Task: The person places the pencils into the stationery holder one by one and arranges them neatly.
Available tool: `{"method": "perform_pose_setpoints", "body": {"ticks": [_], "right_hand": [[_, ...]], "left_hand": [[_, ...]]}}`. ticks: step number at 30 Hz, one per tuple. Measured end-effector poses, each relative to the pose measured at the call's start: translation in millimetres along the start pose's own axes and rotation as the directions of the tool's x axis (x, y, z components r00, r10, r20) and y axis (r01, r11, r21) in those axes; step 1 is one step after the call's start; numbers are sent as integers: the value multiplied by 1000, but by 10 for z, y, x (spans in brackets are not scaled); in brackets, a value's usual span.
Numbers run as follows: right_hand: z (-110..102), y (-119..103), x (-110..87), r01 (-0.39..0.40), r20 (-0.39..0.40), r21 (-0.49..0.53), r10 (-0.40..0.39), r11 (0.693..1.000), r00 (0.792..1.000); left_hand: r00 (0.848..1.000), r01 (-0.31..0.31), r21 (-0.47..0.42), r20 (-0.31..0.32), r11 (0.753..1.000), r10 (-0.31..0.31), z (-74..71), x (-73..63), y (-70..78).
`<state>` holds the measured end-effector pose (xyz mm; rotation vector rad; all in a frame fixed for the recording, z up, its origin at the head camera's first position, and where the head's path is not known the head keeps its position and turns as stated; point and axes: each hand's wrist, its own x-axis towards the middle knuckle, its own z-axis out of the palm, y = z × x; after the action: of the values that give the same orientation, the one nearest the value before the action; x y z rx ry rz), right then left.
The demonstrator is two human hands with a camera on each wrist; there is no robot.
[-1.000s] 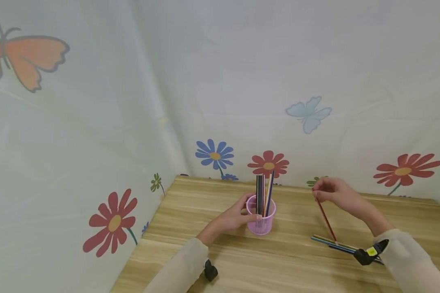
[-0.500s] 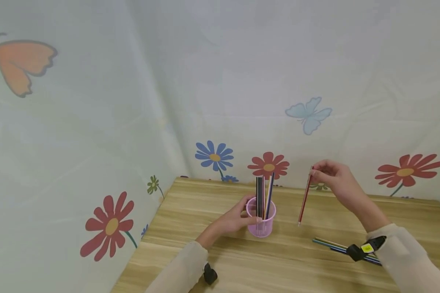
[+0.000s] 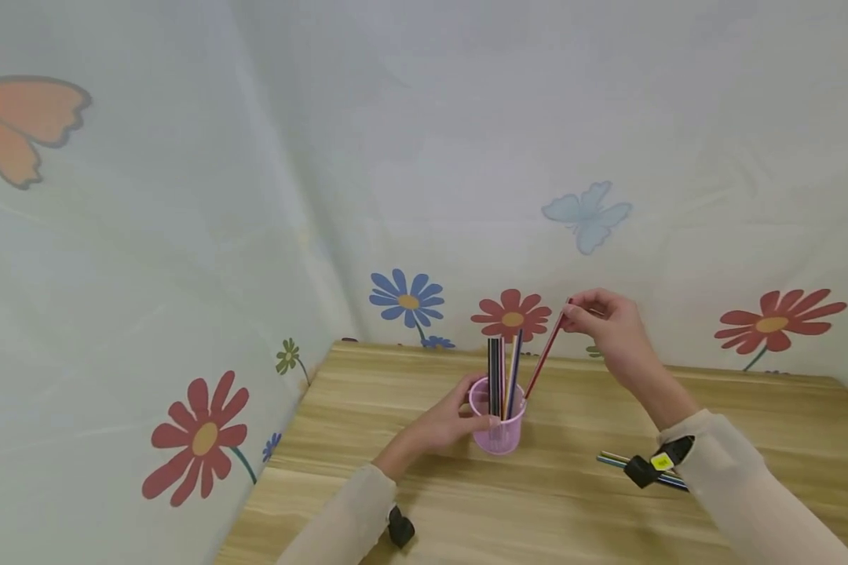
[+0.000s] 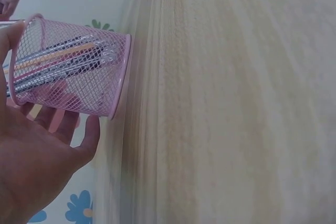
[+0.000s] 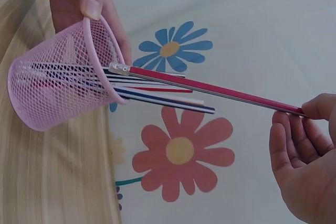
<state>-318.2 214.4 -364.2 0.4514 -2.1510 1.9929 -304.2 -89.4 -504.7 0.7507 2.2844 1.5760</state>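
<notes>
A pink mesh pencil cup (image 3: 498,439) stands upright on the wooden table, holding several striped pencils (image 3: 495,377). My left hand (image 3: 441,420) grips it from the left, thumb over the near rim and fingers round the far side. Between thumb and fingers my right hand (image 3: 611,329) pinches a red pencil (image 5: 210,88) by its top end. That pencil slants down to the left, its eraser end (image 5: 119,68) right at the cup's rim in the right wrist view. In the left wrist view the mesh wall (image 4: 73,72) shows the pencils inside.
Several more pencils (image 3: 611,461) lie on the wooden table (image 3: 565,518) to the right, partly hidden under the right wrist's black camera (image 3: 639,471). A pale cloth wall (image 3: 452,157) printed with flowers and butterflies rises behind the table and along its left side.
My right hand has lifted the red pencil off the table by the loose pencils and carried it left to the cup's rim. The left hand keeps its grip on the cup.
</notes>
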Motion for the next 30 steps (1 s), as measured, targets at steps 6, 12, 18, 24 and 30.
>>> {"method": "perform_pose_setpoints", "body": {"ticks": [6, 12, 18, 24, 30], "right_hand": [[146, 15, 14, 2, -7, -33, -2, 999, 1000], [267, 101, -2, -17, 23, -122, 20, 992, 1000], [357, 258, -46, -64, 26, -119, 68, 991, 997], [399, 384, -56, -68, 31, -115, 72, 991, 997], [407, 431, -34, -66, 22, -107, 69, 992, 997]], "left_hand": [[1000, -1, 3, 5, 1000, 1, -11, -10, 16], [1000, 6, -4, 3, 1000, -6, -9, -9, 0], [1000, 19, -6, -3, 1000, -19, -1, -10, 12], [1000, 21, -14, -3, 1000, -21, -6, 15, 3], [1000, 19, -19, 7, 1000, -19, -16, 7, 27]]}}
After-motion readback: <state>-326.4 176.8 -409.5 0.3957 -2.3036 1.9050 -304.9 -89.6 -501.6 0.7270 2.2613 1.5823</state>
